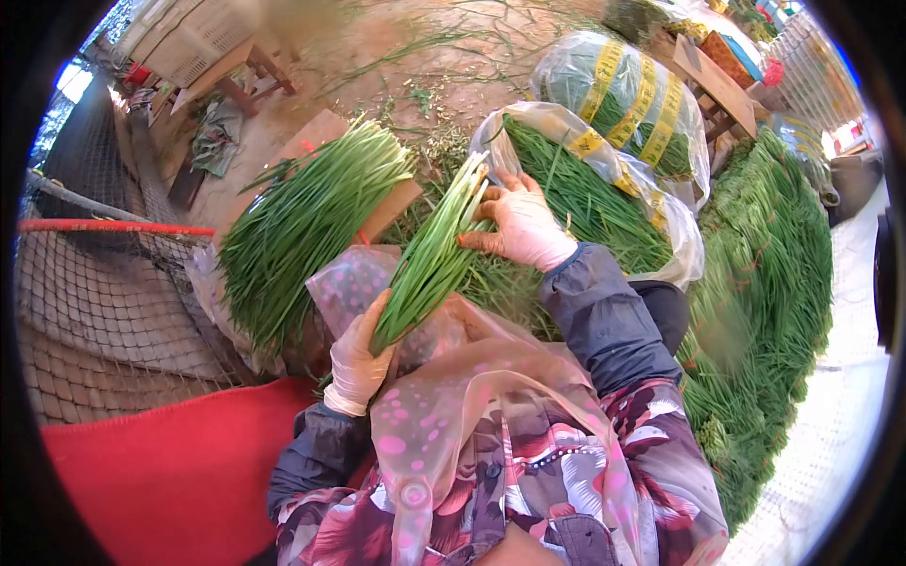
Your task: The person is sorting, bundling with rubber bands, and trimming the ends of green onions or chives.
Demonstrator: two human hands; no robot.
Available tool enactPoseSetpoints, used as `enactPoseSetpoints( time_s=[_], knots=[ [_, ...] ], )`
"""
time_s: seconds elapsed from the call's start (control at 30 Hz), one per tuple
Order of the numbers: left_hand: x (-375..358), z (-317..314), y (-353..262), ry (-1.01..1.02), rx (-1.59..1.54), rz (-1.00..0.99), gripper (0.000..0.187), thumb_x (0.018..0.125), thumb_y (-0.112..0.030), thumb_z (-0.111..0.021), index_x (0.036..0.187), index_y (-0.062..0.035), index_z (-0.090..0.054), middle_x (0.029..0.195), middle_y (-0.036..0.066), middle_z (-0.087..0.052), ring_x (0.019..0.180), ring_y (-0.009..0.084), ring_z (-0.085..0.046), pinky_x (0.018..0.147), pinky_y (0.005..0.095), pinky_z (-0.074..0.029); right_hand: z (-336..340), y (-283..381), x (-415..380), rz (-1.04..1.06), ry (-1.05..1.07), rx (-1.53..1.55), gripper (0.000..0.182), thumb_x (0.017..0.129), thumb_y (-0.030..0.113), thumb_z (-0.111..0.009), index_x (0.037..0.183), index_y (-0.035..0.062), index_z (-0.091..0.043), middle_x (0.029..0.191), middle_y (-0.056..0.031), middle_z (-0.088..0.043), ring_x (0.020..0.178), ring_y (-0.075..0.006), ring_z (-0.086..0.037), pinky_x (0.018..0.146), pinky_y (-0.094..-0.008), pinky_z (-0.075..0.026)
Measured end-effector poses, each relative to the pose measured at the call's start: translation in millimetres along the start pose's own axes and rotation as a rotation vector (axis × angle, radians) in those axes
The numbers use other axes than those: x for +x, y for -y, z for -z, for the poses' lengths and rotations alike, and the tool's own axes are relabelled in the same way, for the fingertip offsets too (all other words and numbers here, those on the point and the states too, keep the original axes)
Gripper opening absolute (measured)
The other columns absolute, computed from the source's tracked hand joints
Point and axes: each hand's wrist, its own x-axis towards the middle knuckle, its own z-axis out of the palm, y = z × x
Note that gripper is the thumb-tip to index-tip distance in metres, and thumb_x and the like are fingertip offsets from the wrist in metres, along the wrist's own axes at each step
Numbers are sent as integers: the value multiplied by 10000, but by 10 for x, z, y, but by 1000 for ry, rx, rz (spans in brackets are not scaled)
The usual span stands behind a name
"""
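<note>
A loose bunch of garlic chives [429,259] lies slanted across my lap, its pale stem ends pointing up and away. My left hand [357,363], in a thin whitish glove, is closed round the green leaf end. At the stem end, my right hand [521,224] grips the stalks from the side with curled fingers; the same kind of glove covers its palm, and the fingertips look bare or stained. Left of the held bunch, a larger pile of garlic chives [307,222] rests on a wooden board [385,215].
An open plastic bag of chives [580,193] stands to the right, with a taped full bag [628,99] behind it. A long heap of chives [755,283] fills the right side. Netting [113,321] and red cloth [179,472] lie left. A wooden stool [250,71] stands far left.
</note>
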Motion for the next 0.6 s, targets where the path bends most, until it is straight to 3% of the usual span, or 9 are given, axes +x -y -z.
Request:
enactPoseSetpoints(
  time_s=[0.07,0.17,0.2,0.23,0.3,0.37,0.43,0.5,0.6],
  knots=[
    [-39,-20,60,-4,-37,11,624,752,27,-688,1336,-83,-497,1097,155,-636,984,292,-641,844,323,-499,-49,-25,23,-24,274,363,344,782,404,-686,945,104,-722,988,-104,-685,1121,-273,-560,1058,-468,-278],
    [-61,-50,105,45,-137,84,631,758,51,-678,1347,-67,-483,1186,149,-620,1068,229,-621,907,303,-475,-271,-77,-58,12,182,384,260,816,403,-637,922,184,-729,849,-86,-685,908,-244,-631,1017,-470,-332],
    [-70,-51,108,89,-237,147,638,758,58,-676,1352,-64,-477,1210,142,-611,1093,200,-603,925,295,-463,-346,-90,-82,11,84,317,183,820,328,-631,900,192,-723,750,-85,-672,802,-256,-647,916,-412,-438],
    [-83,-51,109,132,-337,212,645,758,65,-674,1357,-60,-470,1234,135,-603,1118,171,-584,944,286,-451,-362,-142,-85,10,85,317,183,820,328,-631,900,192,-723,750,-85,-672,802,-256,-647,916,-412,-438],
    [-100,-7,59,154,-336,216,645,760,63,-675,1359,-57,-468,1222,131,-609,1112,160,-582,938,285,-453,-320,-399,-73,-457,-43,489,158,844,209,-592,915,137,-712,794,-79,-685,761,-237,-657,765,-355,-511],
    [-139,34,50,172,-334,221,645,763,60,-676,1361,-54,-465,1209,126,-615,1105,149,-580,932,283,-455,-214,-982,-107,-604,-254,628,169,879,129,-551,937,69,-697,834,-73,-698,702,-191,-651,649,-318,-521],
    [-168,73,71,189,-322,287,653,754,53,-687,1359,-59,-469,1178,122,-628,1080,152,-596,919,285,-464,141,-1083,-125,-813,-146,833,170,900,101,-547,947,20,-689,908,-71,-705,692,-152,-630,667,-305,-512],
    [-151,57,78,181,-270,260,650,753,43,-694,1356,-62,-475,1167,128,-633,1067,159,-606,909,286,-468,313,-751,-108,-492,5,639,291,821,288,-693,1040,97,-701,862,-70,-691,746,-171,-628,691,-323,-498],
    [-108,49,51,178,-182,203,639,750,26,-701,1346,-68,-489,1151,141,-638,1049,181,-623,891,289,-477,397,-274,25,-185,212,259,502,689,485,-753,1078,172,-699,909,-72,-684,860,-233,-637,798,-373,-480]
  ],
)
